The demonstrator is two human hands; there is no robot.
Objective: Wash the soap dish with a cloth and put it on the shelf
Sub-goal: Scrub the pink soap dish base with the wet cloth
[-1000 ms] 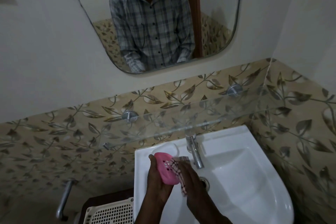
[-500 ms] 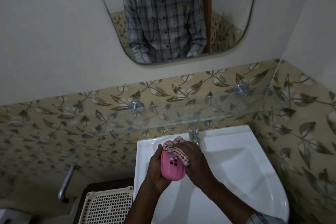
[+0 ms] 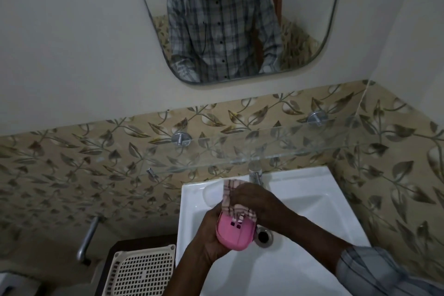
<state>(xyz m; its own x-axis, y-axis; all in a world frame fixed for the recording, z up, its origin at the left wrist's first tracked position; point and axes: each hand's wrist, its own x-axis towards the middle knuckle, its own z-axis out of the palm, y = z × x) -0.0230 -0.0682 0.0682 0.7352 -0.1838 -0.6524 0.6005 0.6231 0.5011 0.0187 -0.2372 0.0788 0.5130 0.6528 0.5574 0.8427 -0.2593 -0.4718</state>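
Pink plastic soap dish (image 3: 236, 233) is gripped by left hand (image 3: 211, 235); checked cloth (image 3: 234, 202) is clutched against it by right hand (image 3: 257, 202) over white ceramic sink (image 3: 312, 199).

Sink (image 3: 312, 204) set in the corner, right wall beside it. Tap (image 3: 255, 174) at the sink's back edge; drain (image 3: 263, 236) in the bowl. Glass shelf (image 3: 276, 149) on the back wall above the tap, carried on two wall pegs. Mirror (image 3: 300, 19) higher up on the same wall. Over the bowl, left hand (image 3: 209, 230) grips the soap dish (image 3: 234, 233) from the left; right hand (image 3: 254, 202) presses the cloth (image 3: 231, 199) on the dish's far end. Basket (image 3: 141, 271) left of the sink, lower down. Pipe (image 3: 87, 240) on the wall left of the basket.
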